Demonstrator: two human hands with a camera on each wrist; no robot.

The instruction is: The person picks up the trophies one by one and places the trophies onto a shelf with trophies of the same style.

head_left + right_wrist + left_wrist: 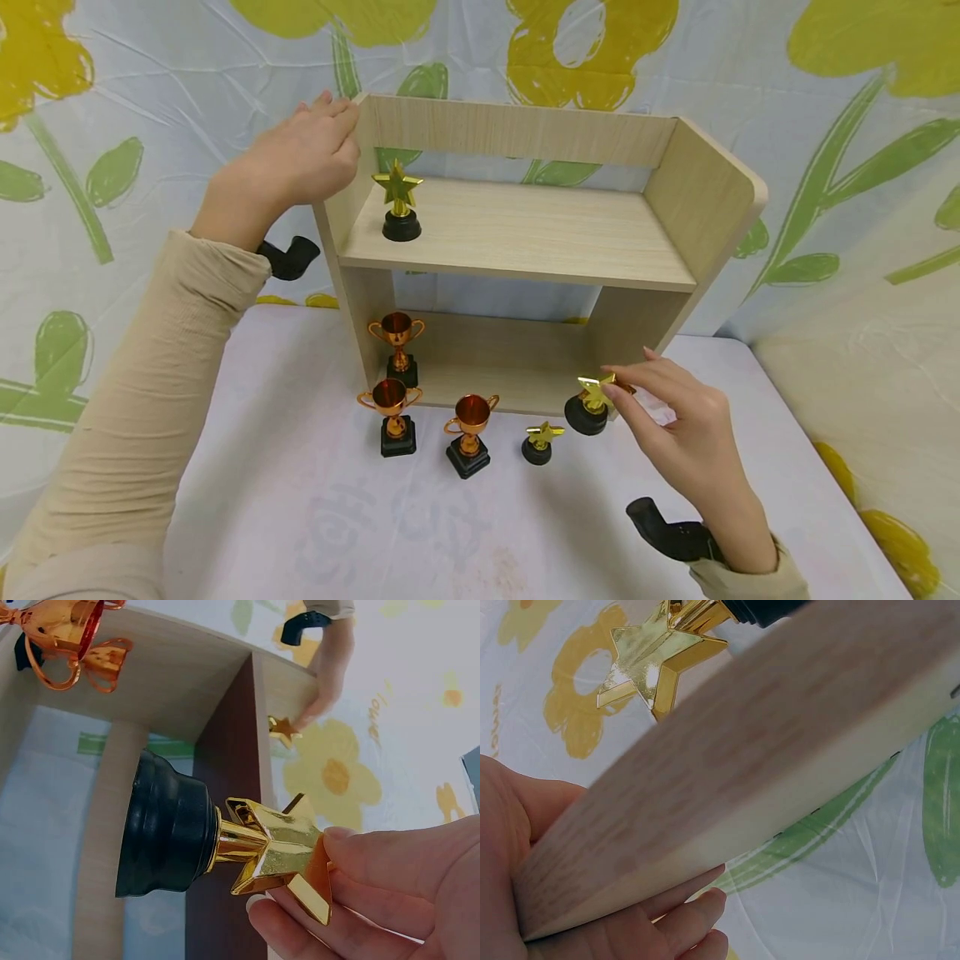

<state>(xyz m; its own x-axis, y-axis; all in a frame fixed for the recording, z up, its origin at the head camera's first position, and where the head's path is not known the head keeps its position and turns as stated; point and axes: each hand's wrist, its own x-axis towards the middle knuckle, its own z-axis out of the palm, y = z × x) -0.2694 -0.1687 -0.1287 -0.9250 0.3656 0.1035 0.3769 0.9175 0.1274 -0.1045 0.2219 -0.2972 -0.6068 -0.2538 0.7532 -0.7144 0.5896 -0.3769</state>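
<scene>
In the head view my left hand [303, 150] grips the upper left side panel of the wooden shelf [525, 225]. The left wrist view shows that panel [727, 750] between thumb and fingers. My right hand [682, 425] pinches a gold star trophy [281, 844] by its star, black base [165, 825] pointing away from the hand. It is held in front of the shelf's lower right corner. Another star trophy [399, 200] stands upright at the left of the upper board. A smaller-looking star trophy [538, 443] stands on the table, left of the right hand.
One bronze cup trophy [397, 342] stands at the lower tier's left end. Two more cup trophies, a left one [392, 417] and a middle one [469, 437], stand on the white-covered table [375, 533] before the shelf. A flower-print cloth [187, 100] hangs behind.
</scene>
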